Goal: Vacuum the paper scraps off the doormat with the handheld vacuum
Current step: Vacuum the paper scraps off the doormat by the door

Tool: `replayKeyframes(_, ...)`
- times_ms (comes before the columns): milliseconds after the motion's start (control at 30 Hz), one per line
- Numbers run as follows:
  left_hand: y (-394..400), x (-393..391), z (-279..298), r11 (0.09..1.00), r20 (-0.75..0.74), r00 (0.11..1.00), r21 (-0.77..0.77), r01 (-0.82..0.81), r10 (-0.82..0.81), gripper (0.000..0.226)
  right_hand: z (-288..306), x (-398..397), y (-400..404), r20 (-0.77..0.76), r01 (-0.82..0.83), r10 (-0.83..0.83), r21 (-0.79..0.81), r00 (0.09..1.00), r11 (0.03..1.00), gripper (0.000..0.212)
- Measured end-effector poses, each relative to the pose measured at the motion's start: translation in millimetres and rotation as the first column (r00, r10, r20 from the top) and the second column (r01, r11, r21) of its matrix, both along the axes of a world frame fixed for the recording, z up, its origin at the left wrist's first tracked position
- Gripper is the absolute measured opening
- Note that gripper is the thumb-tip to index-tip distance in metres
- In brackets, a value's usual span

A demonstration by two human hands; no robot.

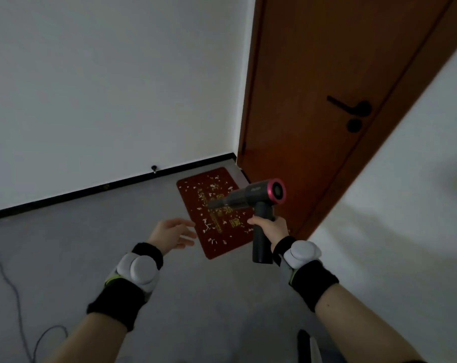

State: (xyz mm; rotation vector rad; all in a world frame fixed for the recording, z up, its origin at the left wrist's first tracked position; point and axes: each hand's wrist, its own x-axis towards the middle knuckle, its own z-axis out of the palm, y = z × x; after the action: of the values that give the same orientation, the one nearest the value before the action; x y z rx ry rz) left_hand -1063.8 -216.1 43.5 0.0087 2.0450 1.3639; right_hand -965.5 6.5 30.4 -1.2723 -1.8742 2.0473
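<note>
A dark red doormat with gold lettering lies on the grey floor in front of the door. Several white paper scraps are strewn across it. My right hand grips the handle of a dark grey handheld vacuum with a pink ring at its rear. The vacuum hangs well above the mat, its nozzle pointing left and down over the mat's middle. My left hand floats open, fingers relaxed, just left of the mat's near edge, holding nothing.
A brown wooden door with a black lever handle stands behind the mat. White walls with a black baseboard run left; a doorstop sits on it. A thin cable trails on the floor at lower left.
</note>
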Motion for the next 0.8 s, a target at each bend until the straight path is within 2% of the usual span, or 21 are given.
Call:
replayKeyframes(167,-4.7,-129.2,-14.9,1.0,0.004,1.0,0.029,0.002,-0.003,0.02,-22.6,-131.8,-4.3,-0.028,-0.005,0.005,0.013,1.0,1.0,0.021)
replayKeyframes(233,-18.0,-205.1,-29.6,0.999,0.002,1.0,0.04,0.008,-0.008,0.02,-43.0,-203.3,-15.0,-0.008,0.029,-0.03,-0.046,1.0,0.999,0.041)
replayKeyframes(267,-20.0,-214.6,-30.9,0.999,0.007,1.0,0.041,-0.005,0.004,0.021,-42.4,-209.9,-17.3,0.018,0.027,-0.026,-0.07,1.0,0.997,0.048)
replayKeyframes(333,-34.2,-274.2,-39.0,0.999,0.017,1.0,0.037,-0.004,0.003,0.025,-59.1,-266.5,-28.6,0.059,0.068,-0.061,-0.111,0.996,0.992,0.053)
replayKeyframes(467,-55.7,-378.8,-55.2,0.999,0.075,0.997,-0.03,0.012,-0.01,0.027,-72.5,-352.4,-52.8,0.1,0.16,-0.144,-0.167,0.984,0.973,0.045)
replayKeyframes(533,-59.1,-441.1,-72.9,0.997,0.133,0.991,-0.078,0.009,0.002,0.027,-88.4,-401.4,-60.6,0.184,0.235,-0.2,-0.198,0.962,0.952,0.046)
replayKeyframes(633,-49.1,-469.2,-90.9,0.995,0.189,0.982,-0.1,0.01,0.009,0.026,-99.3,-424.3,-66.7,0.234,0.315,-0.253,-0.28,0.939,0.907,0.055)
replayKeyframes(800,-29.6,-565.6,-142.4,0.98,0.237,0.97,-0.174,0.091,-0.048,0.024,-149.4,-529.4,-44.2,0.315,0.391,-0.317,-0.211,0.895,0.896,0.062)
